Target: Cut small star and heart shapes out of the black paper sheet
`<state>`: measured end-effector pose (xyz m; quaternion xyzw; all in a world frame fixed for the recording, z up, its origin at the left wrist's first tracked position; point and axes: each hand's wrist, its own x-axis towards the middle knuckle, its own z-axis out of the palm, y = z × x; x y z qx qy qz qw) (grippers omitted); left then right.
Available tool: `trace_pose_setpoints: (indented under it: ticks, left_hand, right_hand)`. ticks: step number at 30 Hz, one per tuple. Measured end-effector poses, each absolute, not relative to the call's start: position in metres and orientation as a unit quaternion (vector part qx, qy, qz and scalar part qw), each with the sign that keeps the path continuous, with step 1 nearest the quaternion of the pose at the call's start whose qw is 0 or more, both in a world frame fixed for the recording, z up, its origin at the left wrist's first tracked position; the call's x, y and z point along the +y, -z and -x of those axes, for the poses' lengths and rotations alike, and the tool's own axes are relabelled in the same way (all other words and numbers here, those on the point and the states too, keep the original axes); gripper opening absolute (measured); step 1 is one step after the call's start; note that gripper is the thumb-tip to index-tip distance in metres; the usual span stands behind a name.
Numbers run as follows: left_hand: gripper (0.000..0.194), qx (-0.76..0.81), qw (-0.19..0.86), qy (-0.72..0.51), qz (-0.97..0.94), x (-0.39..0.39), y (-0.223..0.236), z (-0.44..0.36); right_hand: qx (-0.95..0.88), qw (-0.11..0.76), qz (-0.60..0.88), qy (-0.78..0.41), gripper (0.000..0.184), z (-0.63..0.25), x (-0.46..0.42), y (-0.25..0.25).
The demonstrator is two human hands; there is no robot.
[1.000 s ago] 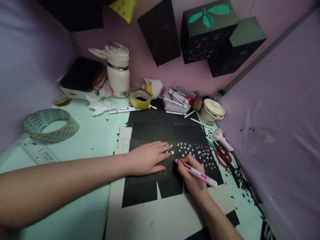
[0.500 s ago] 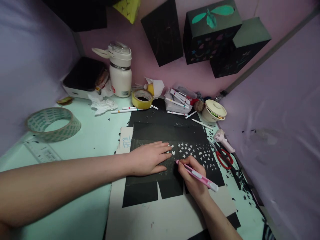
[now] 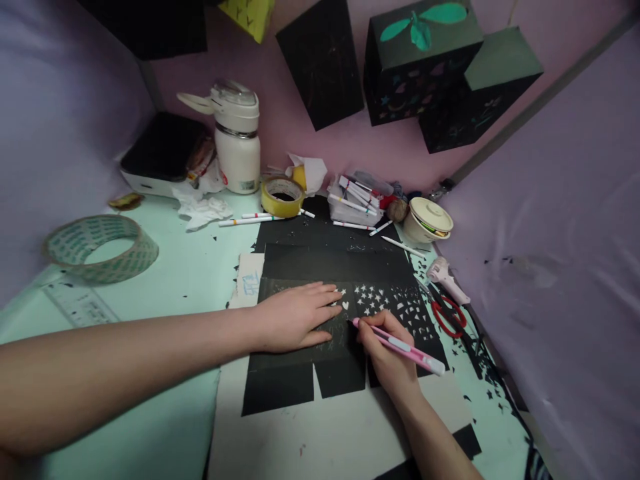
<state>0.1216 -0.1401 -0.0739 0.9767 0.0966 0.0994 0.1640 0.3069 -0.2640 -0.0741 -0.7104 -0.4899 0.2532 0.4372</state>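
Note:
A black paper sheet [image 3: 335, 263] with small star, heart and triangle cut-outs lies flat on the pale green table [image 3: 175, 280]. My left hand [image 3: 295, 317] rests palm down on the sheet, fingers stretched out, pressing it flat. My right hand [image 3: 387, 353] pinches a pink craft knife [image 3: 400, 345], whose tip touches the black paper just right of my left fingertips. A white heart cut-out shows between the two hands.
Red-handled scissors [image 3: 445, 312] lie right of the sheet among black scraps. Behind are a yellow tape roll [image 3: 283, 197], markers [image 3: 355, 200], a lidded bowl [image 3: 427, 220], a white bottle [image 3: 237, 143], a big clear tape roll [image 3: 100, 248] and a ruler [image 3: 80, 307]. Black boxes [image 3: 417, 60] hang on the pink wall.
My right hand has tilted the knife's rear end slightly further right and down; its tip stays at the same spot. The left hand has not moved.

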Motion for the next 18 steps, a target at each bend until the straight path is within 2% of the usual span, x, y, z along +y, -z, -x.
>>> trace_pose_setpoints:
  ticks: [7,12,18]
  left_hand:
    - [0.05,0.094,0.163,-0.092,-0.978,-0.139,0.074,-0.12]
    - [0.051,0.094,0.171,-0.091,-0.977,-0.139,0.073,-0.12]
    - [0.051,0.094,0.181,-0.083,-0.975,-0.138,0.073,-0.12]
  right_hand:
    - [-0.537,0.419,0.673,-0.288,0.013,-0.322,-0.265,0.062]
    - [-0.633,0.369,0.589,-0.342,0.016,-0.343,-0.251,0.048]
    - [-0.677,0.356,0.534,-0.361,0.017,-0.349,-0.24,0.052]
